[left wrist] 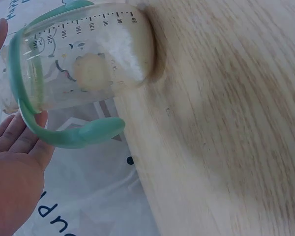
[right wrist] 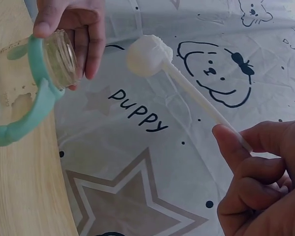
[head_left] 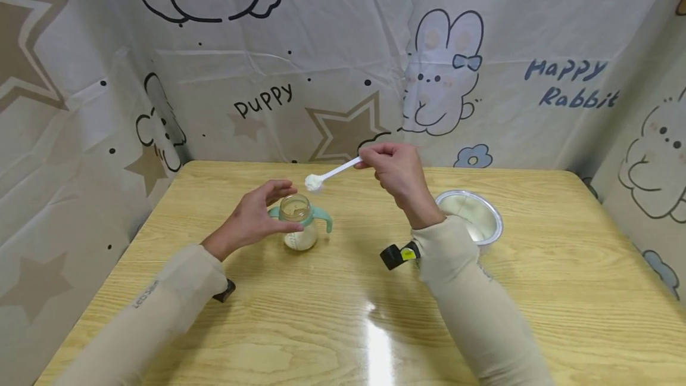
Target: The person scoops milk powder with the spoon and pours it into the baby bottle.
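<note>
My right hand (head_left: 399, 174) pinches the thin handle of a white scoop (right wrist: 201, 101) between thumb and fingers. The scoop's bowl carries a heaped mound of white powder (head_left: 313, 181), held in the air just above and to the right of a baby bottle (left wrist: 88, 69). That bottle is clear, uncapped and upright on the table, with a green two-handled collar (right wrist: 38, 59) and pale contents at its base. My left hand (head_left: 257, 213) is spread around the neck, thumb at the near side of the collar and extended fingers behind.
Behind my right forearm stands a round tub (head_left: 471, 210) with a silvery rim, partly hidden by the sleeve; its inside is pale. A wooden table (head_left: 300, 326) bears everything. Cloth printed with cartoon animals (head_left: 343, 46) hangs behind and at both sides.
</note>
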A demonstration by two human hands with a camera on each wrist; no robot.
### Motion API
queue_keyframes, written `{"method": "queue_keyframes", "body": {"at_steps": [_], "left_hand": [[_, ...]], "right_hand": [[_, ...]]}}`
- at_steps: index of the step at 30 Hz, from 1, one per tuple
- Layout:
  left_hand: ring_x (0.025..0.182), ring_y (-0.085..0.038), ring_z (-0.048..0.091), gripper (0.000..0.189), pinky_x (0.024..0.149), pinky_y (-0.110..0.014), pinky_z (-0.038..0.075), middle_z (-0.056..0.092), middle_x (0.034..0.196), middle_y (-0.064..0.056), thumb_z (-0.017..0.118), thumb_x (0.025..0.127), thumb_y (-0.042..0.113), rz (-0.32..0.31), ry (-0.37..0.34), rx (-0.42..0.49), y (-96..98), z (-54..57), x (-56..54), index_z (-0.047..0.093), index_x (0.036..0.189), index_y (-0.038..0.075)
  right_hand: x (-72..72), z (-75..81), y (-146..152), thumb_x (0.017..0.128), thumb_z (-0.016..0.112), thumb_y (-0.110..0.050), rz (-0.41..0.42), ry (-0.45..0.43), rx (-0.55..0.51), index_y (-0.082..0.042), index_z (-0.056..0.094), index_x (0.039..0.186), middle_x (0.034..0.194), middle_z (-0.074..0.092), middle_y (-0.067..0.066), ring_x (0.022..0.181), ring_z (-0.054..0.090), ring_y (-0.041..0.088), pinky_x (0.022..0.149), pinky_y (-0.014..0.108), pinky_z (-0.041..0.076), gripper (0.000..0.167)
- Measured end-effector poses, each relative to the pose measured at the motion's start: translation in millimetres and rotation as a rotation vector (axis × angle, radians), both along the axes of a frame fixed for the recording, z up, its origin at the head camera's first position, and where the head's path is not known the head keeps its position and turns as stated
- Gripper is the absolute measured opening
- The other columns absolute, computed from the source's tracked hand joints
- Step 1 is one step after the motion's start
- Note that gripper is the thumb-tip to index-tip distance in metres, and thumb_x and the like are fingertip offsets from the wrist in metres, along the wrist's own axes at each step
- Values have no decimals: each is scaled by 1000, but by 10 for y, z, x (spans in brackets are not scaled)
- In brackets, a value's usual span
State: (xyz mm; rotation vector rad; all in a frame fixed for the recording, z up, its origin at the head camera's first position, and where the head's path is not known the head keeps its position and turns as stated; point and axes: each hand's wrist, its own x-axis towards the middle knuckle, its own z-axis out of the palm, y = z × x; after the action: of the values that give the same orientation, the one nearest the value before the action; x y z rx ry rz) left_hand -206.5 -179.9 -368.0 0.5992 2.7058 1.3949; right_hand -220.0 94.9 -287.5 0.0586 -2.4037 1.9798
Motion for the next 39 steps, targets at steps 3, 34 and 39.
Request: {"method": "queue_keyframes", "body": {"at_steps": [3,34,39], "left_hand": [[134,-37,47,85,109,-56,39,58,139,-16,91,73,16,2,16,-8,6,-22,-13,46,143,0],[128,-37,54,76,105,-55,44,57,136,-18,91,74,19,39,19,-3,12,-81,-26,52,136,0],[128,-37,54,76,104,-53,46,56,137,-17,91,74,21,40,16,-9,2,-85,-25,52,136,1]], "right_hand": [[-17,-26,-49,97,68,-17,4,-3,0,0,74,103,84,74,7,51,38,5,43,16,26,20],[7,-250,-467,97,69,-23,82,69,218,-6,78,104,86,76,4,84,60,16,66,28,42,20],[31,-281,-460,96,70,-20,149,76,223,-5,78,105,92,76,5,94,61,18,74,30,47,19]]}}
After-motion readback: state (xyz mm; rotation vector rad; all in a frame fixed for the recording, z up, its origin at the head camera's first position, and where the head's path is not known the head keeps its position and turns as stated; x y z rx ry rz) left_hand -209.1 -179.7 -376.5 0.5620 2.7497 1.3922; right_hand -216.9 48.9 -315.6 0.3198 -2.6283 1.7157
